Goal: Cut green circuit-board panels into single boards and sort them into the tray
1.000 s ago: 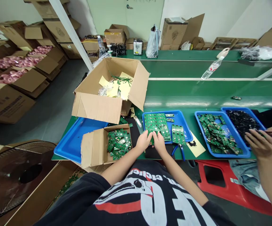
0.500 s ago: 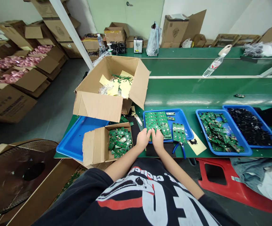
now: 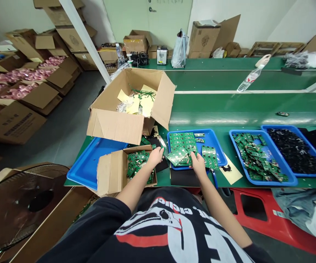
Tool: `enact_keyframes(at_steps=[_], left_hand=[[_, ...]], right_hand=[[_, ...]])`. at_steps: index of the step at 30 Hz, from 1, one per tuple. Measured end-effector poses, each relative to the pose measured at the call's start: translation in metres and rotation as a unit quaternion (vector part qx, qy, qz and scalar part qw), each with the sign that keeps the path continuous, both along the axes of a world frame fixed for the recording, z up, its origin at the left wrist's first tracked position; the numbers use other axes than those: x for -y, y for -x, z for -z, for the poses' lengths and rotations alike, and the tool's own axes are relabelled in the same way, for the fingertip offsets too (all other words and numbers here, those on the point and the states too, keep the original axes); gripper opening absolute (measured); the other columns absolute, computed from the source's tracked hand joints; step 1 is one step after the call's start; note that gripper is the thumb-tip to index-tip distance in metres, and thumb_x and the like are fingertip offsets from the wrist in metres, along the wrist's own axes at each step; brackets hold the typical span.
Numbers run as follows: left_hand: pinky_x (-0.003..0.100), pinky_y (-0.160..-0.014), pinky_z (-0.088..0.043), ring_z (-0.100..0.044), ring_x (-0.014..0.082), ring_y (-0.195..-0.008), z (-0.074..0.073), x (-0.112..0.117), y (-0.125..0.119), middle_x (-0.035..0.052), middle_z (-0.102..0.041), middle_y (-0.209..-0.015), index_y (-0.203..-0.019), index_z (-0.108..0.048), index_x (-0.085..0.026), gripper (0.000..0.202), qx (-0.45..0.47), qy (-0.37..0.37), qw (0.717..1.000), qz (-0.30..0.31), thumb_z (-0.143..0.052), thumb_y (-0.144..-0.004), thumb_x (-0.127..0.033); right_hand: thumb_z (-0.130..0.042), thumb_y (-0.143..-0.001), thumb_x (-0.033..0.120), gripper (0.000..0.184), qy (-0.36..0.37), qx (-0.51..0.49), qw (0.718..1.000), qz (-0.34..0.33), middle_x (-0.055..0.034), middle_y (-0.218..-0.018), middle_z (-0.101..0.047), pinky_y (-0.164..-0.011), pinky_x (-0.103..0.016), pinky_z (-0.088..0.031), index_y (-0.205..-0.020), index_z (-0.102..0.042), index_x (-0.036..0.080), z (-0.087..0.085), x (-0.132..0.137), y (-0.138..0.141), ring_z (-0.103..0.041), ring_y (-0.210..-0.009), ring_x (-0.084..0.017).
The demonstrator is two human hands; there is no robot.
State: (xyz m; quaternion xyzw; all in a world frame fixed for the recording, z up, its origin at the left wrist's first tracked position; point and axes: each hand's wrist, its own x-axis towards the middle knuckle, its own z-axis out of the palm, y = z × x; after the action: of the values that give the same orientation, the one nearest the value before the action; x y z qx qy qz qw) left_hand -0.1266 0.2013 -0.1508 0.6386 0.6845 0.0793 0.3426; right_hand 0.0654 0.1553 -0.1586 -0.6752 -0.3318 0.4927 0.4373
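Observation:
My left hand [image 3: 155,157] is closed in a pinch at the right edge of a small cardboard box [image 3: 111,171]; a sliver of green circuit board shows at its fingertips. Small green circuit boards [image 3: 136,162] fill that box. Over the front of a blue tray [image 3: 215,137], my right hand [image 3: 198,165] grips a narrow circuit board [image 3: 192,157] between thumb and fingers. Larger board panels [image 3: 182,140] lie in this tray, one of them askew near my right fingers. Another panel [image 3: 209,157] rests across its right side. Blue-handled pliers [image 3: 215,179] are partly hidden beside my right wrist.
A large open carton [image 3: 116,126] stands behind the small box, with an empty-looking blue tray [image 3: 84,168] at left. To the right are a tray of circuit boards [image 3: 252,160] and a tray of black parts [image 3: 297,153]. A fan [image 3: 37,201] stands at lower left.
My hands were together at the blue tray's front edge. They have parted: the left moved to the small box, the right moved rightward with a board. A co-worker's hand at far right has left view.

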Motion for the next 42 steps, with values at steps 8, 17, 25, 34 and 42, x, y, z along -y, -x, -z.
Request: enact_keyframes(at_steps=[8,17,25,34,42], left_hand=[[0.039,-0.077,-0.047,-0.056,0.0185,-0.091,0.013,-0.014,-0.012,0.0079,-0.056,-0.106,-0.106,-0.053,-0.014,0.029,-0.118,0.051,0.990,0.049,-0.050,-0.082,-0.030],[0.044,-0.089,-0.037,-0.047,0.0242,-0.109,0.010,-0.021,-0.013,0.0113,-0.050,-0.117,-0.104,-0.054,-0.014,0.026,-0.109,-0.001,0.993,0.042,-0.048,-0.083,-0.027],[0.030,-0.070,-0.045,-0.061,0.0227,-0.080,0.020,-0.016,-0.018,0.0082,-0.063,-0.081,-0.095,-0.055,-0.013,0.044,0.054,0.043,0.998,-0.008,-0.069,-0.061,-0.037],[0.025,-0.054,-0.048,-0.059,0.0125,-0.054,0.019,-0.005,-0.012,-0.0003,-0.057,-0.055,-0.063,-0.054,-0.014,0.028,0.296,0.133,0.938,-0.125,-0.073,-0.057,-0.033],[0.025,-0.058,-0.049,-0.059,0.0107,-0.056,-0.009,0.010,-0.009,0.0007,-0.063,-0.065,-0.069,-0.057,-0.014,0.030,0.462,0.162,0.856,-0.165,-0.077,-0.052,-0.030]], right_hand=[[-0.061,-0.058,0.041,0.030,0.006,-0.055,0.998,-0.026,0.0037,-0.053,-0.057,-0.029,-0.021,-0.033,-0.070,-0.046,0.018,0.008,-0.001,-0.012,-0.048,-0.033,-0.010],[-0.062,-0.058,0.027,0.034,0.009,-0.012,1.000,0.011,0.0073,-0.050,-0.050,-0.031,-0.020,-0.034,-0.088,-0.050,0.015,0.023,-0.001,-0.046,-0.049,-0.033,-0.011],[-0.059,-0.062,0.017,0.035,0.021,0.078,0.996,0.046,0.0054,-0.051,-0.052,-0.036,-0.021,-0.037,-0.095,-0.052,0.010,0.032,-0.049,-0.087,-0.049,-0.036,-0.010],[-0.060,-0.060,0.014,0.036,-0.005,0.201,0.979,0.035,-0.0150,-0.101,-0.059,-0.089,-0.037,-0.037,-0.095,-0.057,0.011,0.027,-0.058,-0.086,-0.051,-0.104,-0.027],[-0.050,-0.073,0.041,0.036,-0.081,0.126,0.985,-0.088,-0.0069,-0.088,-0.064,-0.070,-0.028,-0.046,-0.098,-0.055,0.015,0.007,-0.038,-0.023,-0.060,-0.078,-0.017]])
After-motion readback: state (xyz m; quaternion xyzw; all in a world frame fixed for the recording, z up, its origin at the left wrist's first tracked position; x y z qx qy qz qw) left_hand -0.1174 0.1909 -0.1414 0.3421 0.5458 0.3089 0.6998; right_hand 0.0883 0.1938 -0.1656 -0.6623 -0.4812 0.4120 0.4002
